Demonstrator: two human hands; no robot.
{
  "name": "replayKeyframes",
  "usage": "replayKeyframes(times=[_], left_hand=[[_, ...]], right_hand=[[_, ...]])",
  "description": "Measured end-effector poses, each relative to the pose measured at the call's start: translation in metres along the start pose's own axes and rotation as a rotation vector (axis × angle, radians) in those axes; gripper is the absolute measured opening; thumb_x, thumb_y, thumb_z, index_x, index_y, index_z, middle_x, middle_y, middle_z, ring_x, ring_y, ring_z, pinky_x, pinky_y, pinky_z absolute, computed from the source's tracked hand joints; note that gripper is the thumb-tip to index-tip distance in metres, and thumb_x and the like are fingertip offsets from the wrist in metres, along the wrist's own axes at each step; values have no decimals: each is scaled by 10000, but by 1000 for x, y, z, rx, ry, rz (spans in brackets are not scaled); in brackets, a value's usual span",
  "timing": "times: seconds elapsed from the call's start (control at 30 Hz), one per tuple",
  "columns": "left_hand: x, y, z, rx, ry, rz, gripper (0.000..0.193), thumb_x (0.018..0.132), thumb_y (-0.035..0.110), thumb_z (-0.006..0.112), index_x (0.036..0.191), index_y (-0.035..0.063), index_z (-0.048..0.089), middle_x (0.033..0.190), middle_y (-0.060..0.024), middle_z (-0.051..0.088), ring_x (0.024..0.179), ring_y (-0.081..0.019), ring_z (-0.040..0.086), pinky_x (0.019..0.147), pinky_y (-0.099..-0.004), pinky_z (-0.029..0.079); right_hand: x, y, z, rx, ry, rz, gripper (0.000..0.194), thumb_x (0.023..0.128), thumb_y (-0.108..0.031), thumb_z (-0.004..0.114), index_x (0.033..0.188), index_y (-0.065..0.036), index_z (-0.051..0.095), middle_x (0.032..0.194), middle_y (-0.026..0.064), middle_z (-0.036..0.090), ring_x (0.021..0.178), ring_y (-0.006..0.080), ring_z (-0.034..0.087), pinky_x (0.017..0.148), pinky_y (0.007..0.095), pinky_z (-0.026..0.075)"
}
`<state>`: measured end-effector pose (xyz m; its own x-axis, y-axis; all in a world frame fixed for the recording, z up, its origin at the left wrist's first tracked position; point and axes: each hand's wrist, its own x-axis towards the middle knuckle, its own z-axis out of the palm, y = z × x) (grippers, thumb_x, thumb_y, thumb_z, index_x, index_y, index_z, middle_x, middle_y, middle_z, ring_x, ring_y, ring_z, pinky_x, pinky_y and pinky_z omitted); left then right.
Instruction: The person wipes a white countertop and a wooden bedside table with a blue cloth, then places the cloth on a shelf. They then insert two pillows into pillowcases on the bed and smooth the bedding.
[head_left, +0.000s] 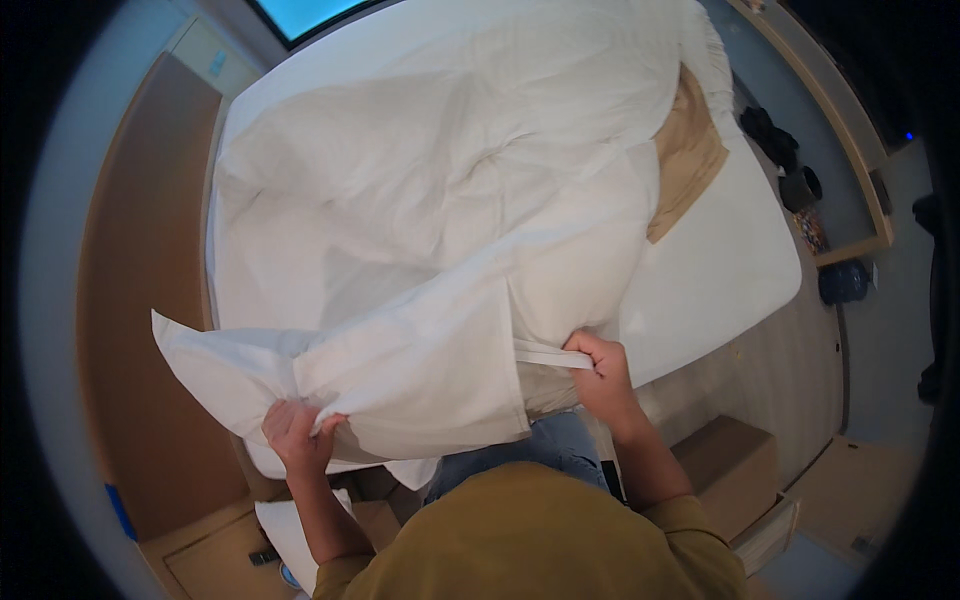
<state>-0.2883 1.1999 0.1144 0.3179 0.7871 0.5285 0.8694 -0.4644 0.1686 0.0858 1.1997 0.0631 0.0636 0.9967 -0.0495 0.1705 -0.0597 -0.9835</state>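
Across my lap lies a white fabric cover (420, 375), perhaps a pillowcase or part of a duvet cover; which one I cannot tell. My left hand (300, 435) clutches it near its left end, bunching the cloth into folds, and a pointed corner sticks out beyond. At the right, my right hand (604, 375) grips a narrow white strip of cloth (551, 356) by the cover's straight hemmed edge. Behind both hands, a rumpled white duvet (450, 172) spreads over the bed. What lies inside the cover is hidden.
The mattress (705, 285) has a white sheet, and tan cloth (690, 157) shows beside the duvet. A brown headboard (150, 300) stands left. A cardboard box (724, 465) sits on the floor at right. A white pillow-like item (289, 536) is beside my left forearm.
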Motion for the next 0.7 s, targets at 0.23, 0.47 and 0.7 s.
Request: replayKeyframes(times=[0.23, 0.47, 0.7], left_hand=[[-51, -44, 64, 236, -208, -227, 187, 788, 212, 716, 755, 93, 576, 734, -64, 550, 708, -270, 525, 633, -392, 394], [-45, 58, 138, -383, -345, -14, 122, 723, 54, 682, 839, 55, 643, 895, -91, 639, 900, -291, 614, 790, -386, 501], [-29, 64, 224, -112, -463, -64, 642, 743, 298, 724, 1257, -19, 507, 1364, -179, 470, 1300, -334, 414, 1071, -438, 332]], right_hand=[[-3, 54, 92, -340, -109, -29, 59, 761, -54, 582, 821, -53, 578, 697, 177, 596, 659, 397, 586, 575, 444, 464], [28, 91, 118, -459, -47, -54, 132, 710, -44, 583, 834, -73, 549, 773, 146, 600, 724, 372, 594, 624, 454, 471], [49, 125, 111, -569, 86, -102, 133, 703, -16, 578, 820, -74, 553, 798, 118, 586, 759, 325, 589, 641, 414, 473]])
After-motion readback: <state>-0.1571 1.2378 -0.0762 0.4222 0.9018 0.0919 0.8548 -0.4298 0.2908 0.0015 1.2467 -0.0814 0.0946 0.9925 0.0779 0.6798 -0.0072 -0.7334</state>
